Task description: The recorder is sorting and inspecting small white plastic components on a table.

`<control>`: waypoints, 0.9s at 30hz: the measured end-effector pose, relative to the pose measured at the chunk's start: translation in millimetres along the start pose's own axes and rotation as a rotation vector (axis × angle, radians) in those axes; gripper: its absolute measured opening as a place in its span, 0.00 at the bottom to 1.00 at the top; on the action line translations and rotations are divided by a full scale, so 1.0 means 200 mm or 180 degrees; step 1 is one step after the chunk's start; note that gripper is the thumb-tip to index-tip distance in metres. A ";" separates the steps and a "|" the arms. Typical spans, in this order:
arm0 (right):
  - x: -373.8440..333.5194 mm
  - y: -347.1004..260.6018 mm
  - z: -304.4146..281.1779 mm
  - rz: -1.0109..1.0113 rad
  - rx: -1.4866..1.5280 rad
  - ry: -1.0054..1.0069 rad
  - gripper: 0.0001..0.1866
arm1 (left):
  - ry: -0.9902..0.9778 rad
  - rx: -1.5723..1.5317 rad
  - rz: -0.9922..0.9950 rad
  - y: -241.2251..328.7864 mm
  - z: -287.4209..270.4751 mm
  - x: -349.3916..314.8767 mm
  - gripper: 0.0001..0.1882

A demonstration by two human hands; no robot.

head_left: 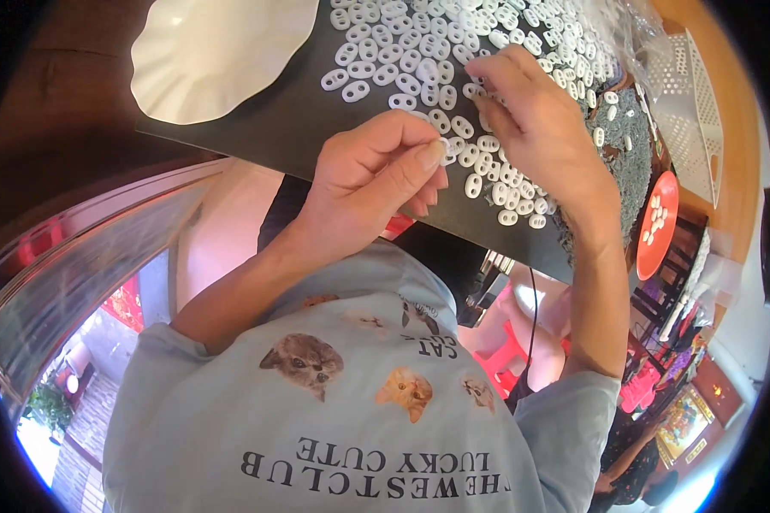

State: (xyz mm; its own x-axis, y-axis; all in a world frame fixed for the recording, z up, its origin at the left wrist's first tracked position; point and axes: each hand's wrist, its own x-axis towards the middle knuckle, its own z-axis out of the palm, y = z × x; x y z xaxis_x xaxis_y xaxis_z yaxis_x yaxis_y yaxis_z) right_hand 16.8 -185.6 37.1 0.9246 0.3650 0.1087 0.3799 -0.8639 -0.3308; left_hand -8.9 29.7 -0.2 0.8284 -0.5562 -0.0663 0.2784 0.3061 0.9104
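Many small white oval pieces (387, 53), each with two holes, lie spread over a dark board (257, 141). My left hand (372, 171) is closed at the board's near edge, with thumb and forefinger pinching one white two-hole oval piece (444, 150), partly hidden by the fingertips. Further right, my right hand (535, 120) reaches over the scattered pieces, palm down. Its thumb and forefinger close around another white oval piece (472, 89); whether that one is lifted off the board I cannot tell.
A cream scalloped tray (218, 60) sits at the far left of the board. On the right are a heap of small dark grey bits (622, 192), an orange-red plate (659, 227) with a few white pieces, and a white perforated basket (693, 111). Clear plastic wrap lies behind.
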 end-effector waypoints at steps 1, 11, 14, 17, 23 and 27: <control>-0.01 0.01 -0.01 0.0121 0.0069 -0.0039 0.12 | 0.0009 -0.0004 -0.0001 0.00 0.00 0.00 0.07; 0.00 0.03 -0.02 0.0114 0.0149 -0.0160 0.09 | -0.0009 -0.0007 0.0064 -0.01 0.01 0.01 0.07; 0.01 0.05 -0.01 0.0102 0.0143 -0.0213 0.09 | -0.0013 -0.0002 0.0135 -0.03 0.01 0.02 0.07; 0.03 0.06 -0.01 0.0134 0.0144 -0.0332 0.09 | 0.0003 0.0040 0.0170 -0.02 0.01 0.01 0.07; 0.02 0.03 -0.01 -0.0062 -0.0314 -0.0323 0.07 | 0.0079 0.0060 0.0170 -0.03 0.01 0.01 0.07; -0.03 -0.03 -0.05 0.0305 0.0371 -0.0117 0.06 | 0.0182 0.0027 0.0054 -0.01 0.01 0.01 0.07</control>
State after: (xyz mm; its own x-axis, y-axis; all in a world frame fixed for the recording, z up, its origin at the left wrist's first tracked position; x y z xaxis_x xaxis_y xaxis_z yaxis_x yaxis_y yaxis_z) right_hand 8.1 -185.3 47.4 0.9540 0.2973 0.0377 0.2825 -0.8500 -0.4447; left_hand -9.8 25.8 -1.5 0.8595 -0.5058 -0.0738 0.2600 0.3084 0.9150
